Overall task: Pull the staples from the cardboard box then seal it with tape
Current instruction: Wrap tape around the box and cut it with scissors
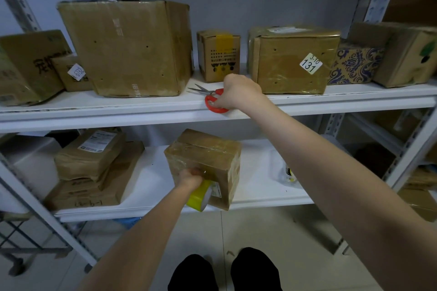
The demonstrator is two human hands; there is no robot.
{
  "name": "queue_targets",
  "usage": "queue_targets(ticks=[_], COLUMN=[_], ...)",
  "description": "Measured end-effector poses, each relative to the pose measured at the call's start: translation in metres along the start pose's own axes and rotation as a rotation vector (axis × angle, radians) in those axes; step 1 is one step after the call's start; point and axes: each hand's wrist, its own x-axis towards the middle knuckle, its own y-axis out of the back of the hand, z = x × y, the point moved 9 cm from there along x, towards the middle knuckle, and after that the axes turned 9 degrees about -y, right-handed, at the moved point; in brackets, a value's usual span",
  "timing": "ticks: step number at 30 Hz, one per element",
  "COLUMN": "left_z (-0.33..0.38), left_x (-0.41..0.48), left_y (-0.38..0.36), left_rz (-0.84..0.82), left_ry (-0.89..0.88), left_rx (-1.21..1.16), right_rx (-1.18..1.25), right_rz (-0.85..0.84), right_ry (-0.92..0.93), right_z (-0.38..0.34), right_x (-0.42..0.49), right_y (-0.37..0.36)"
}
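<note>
A small cardboard box (pixel 208 156), wrapped in shiny clear tape, stands on the lower white shelf (pixel 255 186). My left hand (pixel 190 177) grips a yellow roll of tape (pixel 199 196) against the box's front face. On the upper shelf (pixel 142 107) lie red-handled scissors (pixel 210 98), blades pointing left. My right hand (pixel 236 92) is on the scissors' handles, fingers curled around them. No staples can be made out on the box.
Several cardboard boxes line the upper shelf: a large one (pixel 132 47), a small one (pixel 218 55) with yellow tape, one labelled 131 (pixel 290 59). Flat parcels (pixel 92 168) are stacked at the lower left. A clear plastic bag (pixel 287 172) lies at the lower right. My feet (pixel 224 271) are below.
</note>
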Motion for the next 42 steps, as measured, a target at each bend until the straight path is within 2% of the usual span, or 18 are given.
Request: queue_targets(ticks=[5, 10, 12, 14, 17, 20, 23, 27, 32, 36, 42], left_z=[-0.001, 0.001, 0.002, 0.000, -0.001, -0.002, -0.002, -0.004, -0.006, -0.008, -0.010], left_x=[-0.001, -0.004, -0.003, -0.001, 0.002, 0.000, 0.000, 0.003, 0.006, 0.007, 0.007], left_y=[0.005, 0.006, 0.006, 0.006, 0.006, 0.007, 0.007, 0.007, 0.006, 0.005, 0.002], left_rz=[0.023, 0.018, 0.011, 0.003, 0.015, 0.051, 0.046, 0.029, -0.012, -0.029, -0.082], left_ry=[-0.002, -0.013, -0.024, -0.025, -0.043, -0.034, -0.006, 0.002, 0.012, 0.024, 0.049], left_rx=[0.032, 0.031, 0.036, 0.031, 0.014, -0.015, -0.027, -0.053, -0.064, -0.076, -0.074], right_rx=[0.064, 0.243, 0.384, 0.443, 0.354, 0.261, 0.172, 0.106, 0.191, 0.287, 0.327], right_rz=[0.098, 0.082, -0.057, -0.277, -0.626, -0.966, -1.121, -1.153, -1.118, -1.105, -0.988], right_ry=[0.101, 0.136, 0.171, 0.189, 0.211, 0.124, 0.007, -0.127, -0.162, -0.156, -0.053], right_z=[-0.003, 0.013, 0.017, 0.023, 0.040, 0.072, 0.101, 0.123, 0.116, 0.104, 0.090], right_x=[-0.018, -0.024, -0.029, -0.037, -0.055, -0.077, -0.091, -0.093, -0.086, -0.082, -0.065], right_y=[0.000, -0.014, -0.029, -0.054, -0.105, -0.158, -0.196, -0.229, -0.248, -0.256, -0.264])
